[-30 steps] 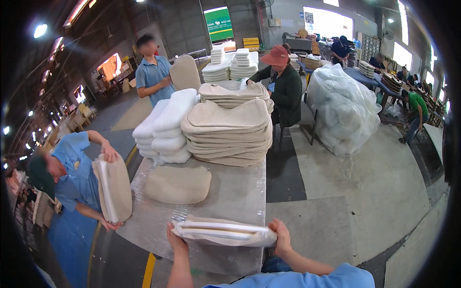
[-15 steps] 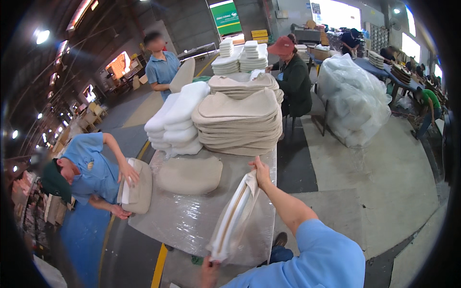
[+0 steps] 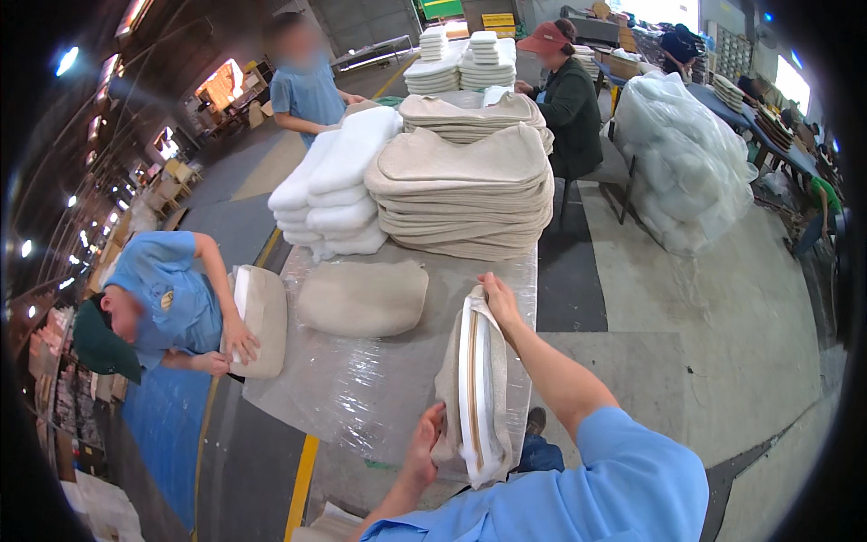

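A beige cushion cover (image 3: 498,361) stands on edge at the table's near right, its long zipper side up. White padding (image 3: 466,361) shows through the opening, with a brown zipper strip running along it. My right hand (image 3: 498,298) grips the cover's far end, fingers closed on the fabric. At the near left side of the cover, my left hand (image 3: 424,444) has its fingers closed against the cloth edge; some fingertips are hidden. A filled beige cushion (image 3: 363,299) lies flat to the left of it.
A stack of beige covers (image 3: 461,203) and white pads (image 3: 339,181) occupy the table's far part. At left, a co-worker in blue handles another cushion (image 3: 262,323). Two more people stand or sit beyond. A big clear plastic bag (image 3: 682,163) sits on the right floor.
My left hand has moved from the cover's near end up to its left side. The cover has turned more upright in view, its opening wider. The co-worker's hands shifted on their cushion.
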Tool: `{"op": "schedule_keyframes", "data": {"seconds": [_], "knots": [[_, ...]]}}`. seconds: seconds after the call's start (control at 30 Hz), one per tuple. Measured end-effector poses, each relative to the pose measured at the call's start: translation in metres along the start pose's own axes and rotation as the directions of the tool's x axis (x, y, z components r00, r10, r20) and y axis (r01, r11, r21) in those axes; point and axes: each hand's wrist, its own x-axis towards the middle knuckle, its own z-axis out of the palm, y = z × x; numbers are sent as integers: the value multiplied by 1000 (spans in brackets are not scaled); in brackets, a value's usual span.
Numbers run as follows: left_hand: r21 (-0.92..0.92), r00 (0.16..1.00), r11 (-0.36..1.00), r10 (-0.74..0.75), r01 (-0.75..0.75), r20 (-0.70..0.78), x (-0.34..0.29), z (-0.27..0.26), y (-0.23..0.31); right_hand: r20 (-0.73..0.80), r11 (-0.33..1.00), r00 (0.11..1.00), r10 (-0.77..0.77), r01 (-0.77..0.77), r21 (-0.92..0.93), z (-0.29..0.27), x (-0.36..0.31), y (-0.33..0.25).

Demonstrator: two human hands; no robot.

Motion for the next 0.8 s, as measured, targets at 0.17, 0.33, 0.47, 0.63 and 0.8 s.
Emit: {"op": "schedule_keyframes", "data": {"seconds": [0.17,0.33,0.47,0.63,0.8], "knots": [[257,981,948,167,-187,98,132,26,56,144,988,988,-49,27,155,-4,-50,-14],[567,959,773,228,-283,168,233,49,84,248,953,959,-135,194,-234,-11,-70,-19],[747,935,564,250,-352,253,255,61,80,83,911,979,-188,206,-357,-18,-64,-21],[814,875,368,366,-449,317,261,69,84,-15,831,949,-315,268,-487,-11,-62,-26],[763,803,339,465,-551,373,262,74,81,-69,820,915,-398,322,-473,-2,-63,-27]]}}
